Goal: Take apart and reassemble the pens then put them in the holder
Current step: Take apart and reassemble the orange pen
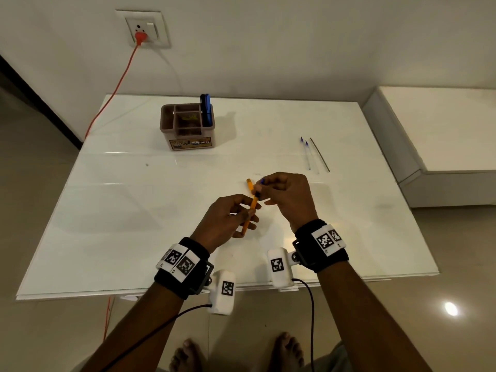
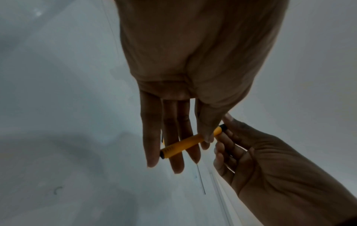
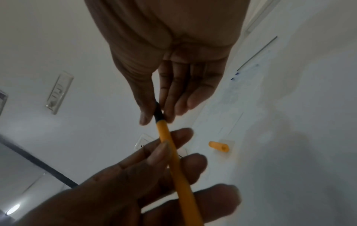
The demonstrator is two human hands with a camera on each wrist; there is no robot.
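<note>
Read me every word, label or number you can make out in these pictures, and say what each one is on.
"OPEL": on the sticker on the front of the brown pen holder.
The rest of that sticker, left of the word: too small to read.
Print on the orange pen barrel: blurred, unreadable.
Black-and-white square codes on the wrist bands: patterns only, no words.

Home room, tiled floor, wall socket, white table
</note>
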